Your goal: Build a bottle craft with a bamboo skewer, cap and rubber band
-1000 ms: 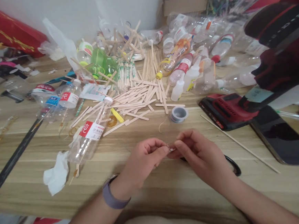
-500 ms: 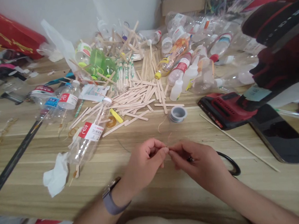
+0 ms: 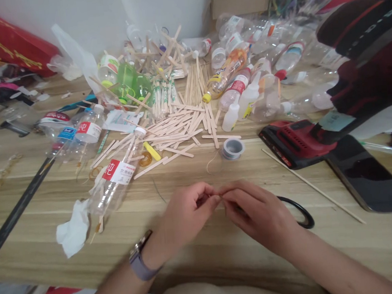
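My left hand (image 3: 190,211), with a watch (image 3: 141,255) on its wrist, pinches thumb against forefinger over the table. Touching its fingertips, my right hand (image 3: 260,212) is closed in a similar pinch. Between them is something very thin, apparently a thin wire, mostly covered by the fingers. A dark strand of wire (image 3: 158,190) lies on the wood left of my left hand. Beyond the hands stands a small grey spool (image 3: 233,148), with a fine curved strand (image 3: 211,164) beside it. Black scissors handles (image 3: 305,213) show partly from behind my right hand.
Flat wooden sticks (image 3: 181,130) lie heaped mid-table. A plastic bottle (image 3: 112,185) and tissue (image 3: 74,229) are at left. On the right are a red cordless drill (image 3: 297,143), a phone (image 3: 371,174) and a thin stick (image 3: 314,185). Many bottles (image 3: 239,87) crowd the back.
My right hand has turned, its fingers now folded further over the pinch. The fine strand that stuck up above the fingertips no longer shows. My left hand has shifted slightly.
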`<action>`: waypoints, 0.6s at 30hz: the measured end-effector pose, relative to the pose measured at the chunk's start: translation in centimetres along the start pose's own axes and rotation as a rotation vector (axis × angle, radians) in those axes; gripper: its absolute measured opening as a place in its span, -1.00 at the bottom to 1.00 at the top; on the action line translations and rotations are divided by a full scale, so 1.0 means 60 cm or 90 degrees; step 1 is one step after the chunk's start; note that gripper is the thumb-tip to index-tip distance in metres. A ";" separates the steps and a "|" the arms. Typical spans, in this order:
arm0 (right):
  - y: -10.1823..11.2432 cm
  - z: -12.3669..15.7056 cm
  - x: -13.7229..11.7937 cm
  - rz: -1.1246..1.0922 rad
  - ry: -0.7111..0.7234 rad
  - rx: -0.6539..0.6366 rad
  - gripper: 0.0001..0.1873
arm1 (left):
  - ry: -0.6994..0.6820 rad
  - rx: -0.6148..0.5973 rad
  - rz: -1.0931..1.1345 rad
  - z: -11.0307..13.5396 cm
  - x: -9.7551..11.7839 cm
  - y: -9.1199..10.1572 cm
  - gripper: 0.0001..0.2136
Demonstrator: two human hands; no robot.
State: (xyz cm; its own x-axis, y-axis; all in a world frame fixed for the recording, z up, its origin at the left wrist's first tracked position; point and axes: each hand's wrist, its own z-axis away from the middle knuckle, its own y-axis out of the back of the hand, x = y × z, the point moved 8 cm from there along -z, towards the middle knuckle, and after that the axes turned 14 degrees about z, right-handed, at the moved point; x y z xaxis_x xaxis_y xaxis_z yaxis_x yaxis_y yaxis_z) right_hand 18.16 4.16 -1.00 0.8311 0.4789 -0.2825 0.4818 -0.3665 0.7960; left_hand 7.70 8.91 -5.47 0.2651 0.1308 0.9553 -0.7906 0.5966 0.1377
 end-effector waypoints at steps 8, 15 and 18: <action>-0.016 0.001 0.031 -0.129 -0.191 -0.093 -0.82 | -0.228 0.074 -0.288 0.022 0.043 -0.010 -0.83; -0.008 -0.005 0.025 -0.120 -0.163 -0.071 -0.83 | -0.018 0.010 0.090 0.001 -0.001 -0.003 -0.91; -0.006 -0.007 0.020 -0.104 -0.133 -0.054 -0.83 | 0.074 -0.021 0.290 -0.005 -0.022 -0.011 -0.88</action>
State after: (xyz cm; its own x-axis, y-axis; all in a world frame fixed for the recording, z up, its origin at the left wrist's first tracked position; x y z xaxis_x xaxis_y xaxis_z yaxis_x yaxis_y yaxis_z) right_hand 18.86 5.22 -1.42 0.7882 0.3474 -0.5080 0.5962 -0.2259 0.7704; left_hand 8.03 8.60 -6.90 -0.0429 0.4725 0.8803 -0.8230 0.4828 -0.2992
